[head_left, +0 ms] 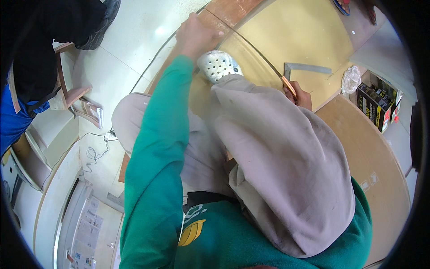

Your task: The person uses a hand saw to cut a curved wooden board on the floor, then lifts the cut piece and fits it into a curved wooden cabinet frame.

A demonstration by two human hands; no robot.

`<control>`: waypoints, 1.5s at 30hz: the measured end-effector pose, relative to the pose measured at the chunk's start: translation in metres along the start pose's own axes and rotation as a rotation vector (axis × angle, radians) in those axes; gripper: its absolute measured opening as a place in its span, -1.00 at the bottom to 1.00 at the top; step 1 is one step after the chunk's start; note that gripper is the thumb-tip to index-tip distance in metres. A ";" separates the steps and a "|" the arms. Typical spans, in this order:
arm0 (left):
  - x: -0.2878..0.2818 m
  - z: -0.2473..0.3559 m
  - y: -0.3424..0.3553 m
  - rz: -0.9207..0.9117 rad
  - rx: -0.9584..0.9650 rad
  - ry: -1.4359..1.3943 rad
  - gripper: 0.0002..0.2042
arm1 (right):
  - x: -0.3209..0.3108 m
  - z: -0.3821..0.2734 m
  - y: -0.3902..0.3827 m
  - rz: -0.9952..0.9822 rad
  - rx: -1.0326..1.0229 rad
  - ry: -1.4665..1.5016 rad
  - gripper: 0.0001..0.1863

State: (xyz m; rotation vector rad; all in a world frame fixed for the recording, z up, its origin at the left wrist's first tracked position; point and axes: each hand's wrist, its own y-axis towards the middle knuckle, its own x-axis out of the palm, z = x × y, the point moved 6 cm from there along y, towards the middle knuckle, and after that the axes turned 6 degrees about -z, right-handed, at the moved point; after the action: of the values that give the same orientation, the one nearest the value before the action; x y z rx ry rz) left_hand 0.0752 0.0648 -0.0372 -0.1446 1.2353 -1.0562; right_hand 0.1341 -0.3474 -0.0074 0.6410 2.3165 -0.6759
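Observation:
At the top, my left hand point(197, 36) grips the edge of a reddish-brown wooden board point(230, 13), its thumb stretched across the top and its other fingers largely hidden. My right hand point(302, 95), beyond my raised knee, is closed around the striped wooden handle point(289, 86) of what looks like a hand saw, seen edge-on. Its thin dark blade point(260, 54) points up and left, in line with a dark slit across the board. My white perforated clog point(219, 66) rests beside the blade. A grey metal try square point(309, 68) lies right of the blade on a yellowish sheet point(295, 36).
A tan panel point(358, 134) lies at the right, near a black box point(374, 105) and a crumpled plastic bag point(351, 80). At the left, another person's dark-clothed leg point(58, 22) is beside a wooden frame point(62, 85). A cable point(92, 154) trails over the floor.

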 end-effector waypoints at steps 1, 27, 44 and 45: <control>0.000 0.001 -0.001 0.005 0.007 -0.004 -0.13 | 0.000 -0.011 0.009 0.015 -0.005 -0.020 -0.77; -0.004 0.004 0.001 0.002 0.048 -0.021 -0.08 | 0.061 -0.057 0.164 -0.018 -0.115 -0.082 -0.75; -0.003 0.002 -0.005 0.134 0.140 -0.062 -0.20 | 0.055 -0.062 0.158 -0.006 -0.128 -0.103 -0.75; -0.001 0.000 -0.004 0.127 0.140 -0.084 -0.19 | 0.043 -0.053 0.124 0.002 -0.120 -0.118 -0.75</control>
State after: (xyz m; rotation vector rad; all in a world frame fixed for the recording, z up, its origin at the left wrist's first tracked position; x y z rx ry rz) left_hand 0.0732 0.0631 -0.0342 -0.0026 1.0771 -1.0124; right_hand 0.1552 -0.2113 -0.0385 0.5337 2.2276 -0.5541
